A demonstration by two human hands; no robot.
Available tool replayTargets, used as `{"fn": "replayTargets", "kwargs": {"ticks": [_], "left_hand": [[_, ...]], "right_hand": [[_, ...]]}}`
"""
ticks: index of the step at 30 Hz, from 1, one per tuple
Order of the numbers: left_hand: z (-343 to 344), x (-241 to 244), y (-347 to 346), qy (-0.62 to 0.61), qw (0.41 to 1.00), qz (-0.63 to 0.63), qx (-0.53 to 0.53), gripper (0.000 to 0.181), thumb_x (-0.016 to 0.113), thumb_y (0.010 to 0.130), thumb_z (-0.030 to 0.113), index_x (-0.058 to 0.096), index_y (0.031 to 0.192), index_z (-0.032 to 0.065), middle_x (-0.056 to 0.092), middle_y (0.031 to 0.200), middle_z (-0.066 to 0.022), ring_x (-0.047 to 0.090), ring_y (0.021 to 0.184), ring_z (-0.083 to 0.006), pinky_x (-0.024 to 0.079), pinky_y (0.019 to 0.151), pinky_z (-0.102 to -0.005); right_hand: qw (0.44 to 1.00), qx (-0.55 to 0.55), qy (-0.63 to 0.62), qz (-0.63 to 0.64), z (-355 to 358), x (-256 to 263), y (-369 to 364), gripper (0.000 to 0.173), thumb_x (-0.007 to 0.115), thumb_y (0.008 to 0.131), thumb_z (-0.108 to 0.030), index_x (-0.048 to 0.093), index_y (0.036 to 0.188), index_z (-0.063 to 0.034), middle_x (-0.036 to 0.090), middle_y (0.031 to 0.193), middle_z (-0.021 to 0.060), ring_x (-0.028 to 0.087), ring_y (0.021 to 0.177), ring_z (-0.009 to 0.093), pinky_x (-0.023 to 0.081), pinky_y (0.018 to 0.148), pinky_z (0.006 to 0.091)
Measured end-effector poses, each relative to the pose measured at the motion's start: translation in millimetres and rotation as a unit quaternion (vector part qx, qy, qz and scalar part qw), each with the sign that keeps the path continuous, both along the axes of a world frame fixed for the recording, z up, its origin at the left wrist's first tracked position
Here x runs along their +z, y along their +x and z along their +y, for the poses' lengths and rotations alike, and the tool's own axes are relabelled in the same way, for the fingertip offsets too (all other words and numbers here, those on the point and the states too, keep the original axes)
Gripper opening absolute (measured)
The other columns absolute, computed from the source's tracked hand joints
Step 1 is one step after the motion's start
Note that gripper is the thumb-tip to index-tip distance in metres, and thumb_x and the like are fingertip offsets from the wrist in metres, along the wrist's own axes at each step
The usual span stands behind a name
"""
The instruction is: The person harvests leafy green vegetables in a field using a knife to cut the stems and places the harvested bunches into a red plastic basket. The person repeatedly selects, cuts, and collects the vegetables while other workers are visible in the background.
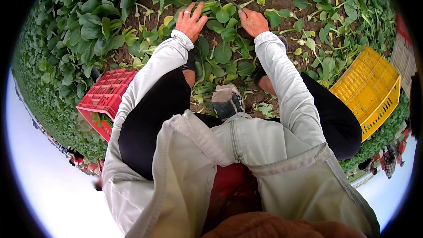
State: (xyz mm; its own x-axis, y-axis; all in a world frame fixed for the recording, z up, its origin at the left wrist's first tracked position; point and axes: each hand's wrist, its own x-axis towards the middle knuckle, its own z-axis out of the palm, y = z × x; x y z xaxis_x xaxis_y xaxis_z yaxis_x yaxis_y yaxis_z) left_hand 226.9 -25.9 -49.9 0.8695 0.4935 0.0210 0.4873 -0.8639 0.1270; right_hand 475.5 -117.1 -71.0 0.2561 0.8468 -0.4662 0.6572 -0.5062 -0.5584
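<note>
Ahead of me, my left hand [191,20], with a ring on one finger, lies with spread fingers on the pale green stalks of a leafy green plant [210,6]. Just right of that plant, my right hand [252,21] is closed on a tool whose thin curved metal blade [230,0] reaches left towards the stalks. It looks like a small sickle or knife; its handle is hidden in my fist. Cut leaves [223,53] lie on the soil between my forearms.
A red plastic crate [107,89] holding some greens stands at the left, a yellow plastic crate [370,82] at the right. Uncut leafy plants [89,23] grow densely at the left. Trimmed leaves [325,36] litter the soil at right. Several people appear far off.
</note>
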Motion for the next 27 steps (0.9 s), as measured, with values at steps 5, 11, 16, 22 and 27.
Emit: {"fn": "replayTargets", "kwargs": {"ticks": [5,11,16,22,27], "left_hand": [[0,-8,-10,-0.034,0.999,-0.028,0.021,0.034,0.061,0.073,0.001,0.059,0.105,0.0122,0.045,0.146,-0.0111,0.048,0.126,-0.0366,0.044,0.096,-0.0515],[0,-14,-12,-0.039,0.998,-0.045,0.032,0.037,0.061,0.072,0.000,0.061,0.107,0.0108,0.047,0.145,-0.0099,0.050,0.123,-0.0359,0.047,0.093,-0.0507],[-2,-18,-13,-0.043,0.996,-0.067,0.046,0.036,0.060,0.072,-0.001,0.061,0.107,0.0101,0.049,0.143,-0.0107,0.051,0.120,-0.0358,0.049,0.091,-0.0502],[-2,-19,-10,-0.055,0.994,-0.070,0.058,0.036,0.061,0.072,-0.002,0.060,0.106,0.0105,0.049,0.142,-0.0115,0.052,0.117,-0.0372,0.049,0.093,-0.0503],[0,-19,-11,-0.081,0.993,-0.053,0.065,0.037,0.060,0.073,-0.004,0.058,0.107,0.0125,0.048,0.140,-0.0132,0.052,0.114,-0.0404,0.049,0.093,-0.0504]], "right_hand": [[0.999,0.050,-0.019,0.011,5,-7,-1,0.039,0.044,0.097,-0.039,0.067,0.106,-0.0082,0.069,0.097,0.0227,0.064,0.093,0.044,0.050,0.086,0.0510],[0.997,0.037,-0.039,0.055,5,-16,-18,0.042,0.040,0.098,-0.039,0.066,0.111,-0.0086,0.068,0.105,0.0228,0.062,0.100,0.044,0.048,0.091,0.0509],[0.996,0.003,-0.039,0.078,5,-21,-32,0.042,0.041,0.098,-0.039,0.065,0.112,-0.0082,0.068,0.106,0.0220,0.061,0.101,0.045,0.048,0.091,0.0516],[0.997,0.045,-0.060,0.024,15,-5,-35,0.039,0.042,0.098,-0.036,0.066,0.107,-0.0061,0.067,0.102,0.0258,0.064,0.098,0.044,0.049,0.090,0.0516],[0.995,0.070,-0.070,0.008,6,-9,-37,0.036,0.045,0.099,-0.033,0.064,0.104,-0.0038,0.067,0.098,0.0259,0.063,0.094,0.045,0.050,0.085,0.0531]]}}
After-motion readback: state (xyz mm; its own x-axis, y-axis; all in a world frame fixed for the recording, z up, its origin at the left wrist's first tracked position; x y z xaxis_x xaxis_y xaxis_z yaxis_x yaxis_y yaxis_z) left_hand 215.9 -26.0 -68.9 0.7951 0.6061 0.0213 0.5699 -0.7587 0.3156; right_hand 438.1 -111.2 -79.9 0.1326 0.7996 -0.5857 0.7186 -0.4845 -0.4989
